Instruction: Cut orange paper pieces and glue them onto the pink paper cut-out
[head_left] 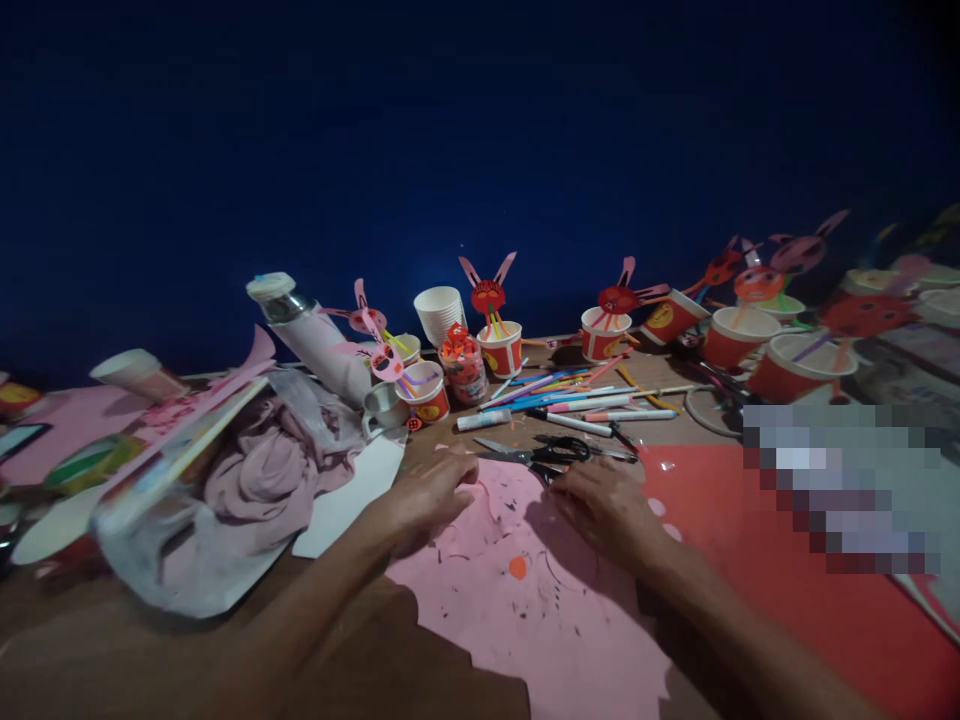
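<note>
so both my hands are down over the pink sheet [555, 620], which lies in front of me and runs towards the near edge of the table [420, 670]. My left hand [439, 490] is at its far left corner, fingers bent downwards and close together, and I honestly can't tell if they're pinching the paper. My right hand [604, 495] is by the far right corner, fingers bunched and curled, can't tell if they've got hold of anything either. The sheet is sprinkled with little dark bits, plus one orange disc [518, 567] roughly between my forearms

Just past my fingers are the black-handled scissors [562, 450], then a white marker [484, 421] and a messy pile of coloured sticks and pens [570, 392]. Red sheet [750, 620] is on the right, reaching to the near right corner of the table. White card [352, 490] sits to the left of my left hand, next to a plastic bag [180, 560] with some mauve cloth [270, 475] bundled in it

Along the far edge: pale flask [330, 350] leaning over, metal mug [382, 408], cup stack [439, 312], a jar [465, 370] of orange scraps, and a red-and-white cup [501, 350] with a red rabbit face [487, 296] poking up. More rabbit cups [802, 370] towards the far right corner, pretty blurry
</note>
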